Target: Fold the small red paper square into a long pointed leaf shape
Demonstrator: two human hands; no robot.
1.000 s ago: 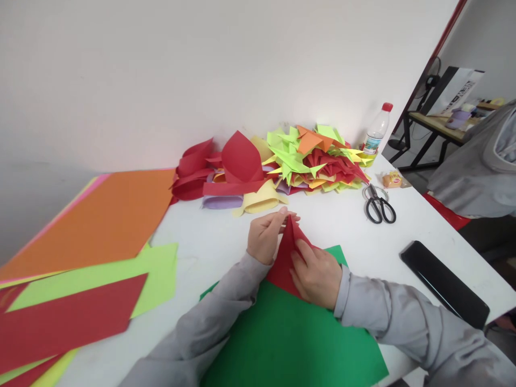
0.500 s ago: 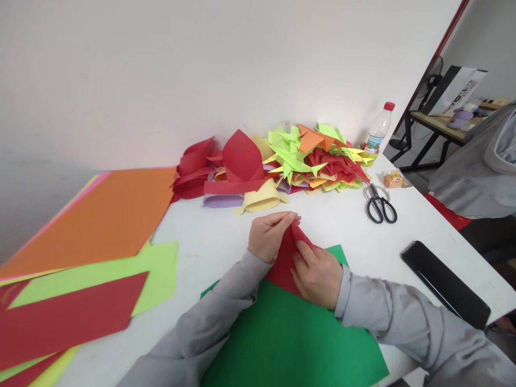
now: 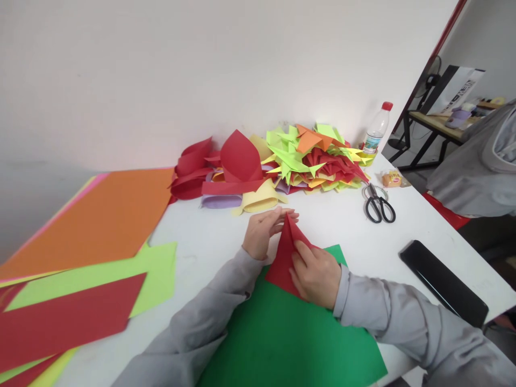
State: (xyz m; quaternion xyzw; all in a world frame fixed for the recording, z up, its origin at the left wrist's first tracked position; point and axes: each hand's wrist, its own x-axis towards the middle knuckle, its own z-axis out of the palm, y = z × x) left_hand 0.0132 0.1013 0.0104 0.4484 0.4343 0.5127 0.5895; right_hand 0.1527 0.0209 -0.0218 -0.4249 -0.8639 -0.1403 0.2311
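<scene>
A folded red paper (image 3: 279, 264) with a pointed top stands out over a green sheet (image 3: 282, 344). My right hand (image 3: 316, 271) pinches its right side, thumb and fingers closed along the fold. Behind the red point, my left hand (image 3: 260, 231) has its fingers stretched out, close to the tip. Whether those fingers touch the paper is hard to see. The green sheet lies flat beneath both forearms.
Folded paper shapes (image 3: 298, 156) are heaped along the wall beside red paper pieces (image 3: 239, 156). Scissors (image 3: 379, 207), a bottle (image 3: 374, 131), a small packaged snack (image 3: 392, 178) and a black phone-like object (image 3: 443, 282) lie right. Coloured sheets (image 3: 105, 215) fill the left.
My left hand has loosened from the tip of the red paper and shifted slightly left, so the point and left face now show. My right hand keeps its pinch.
</scene>
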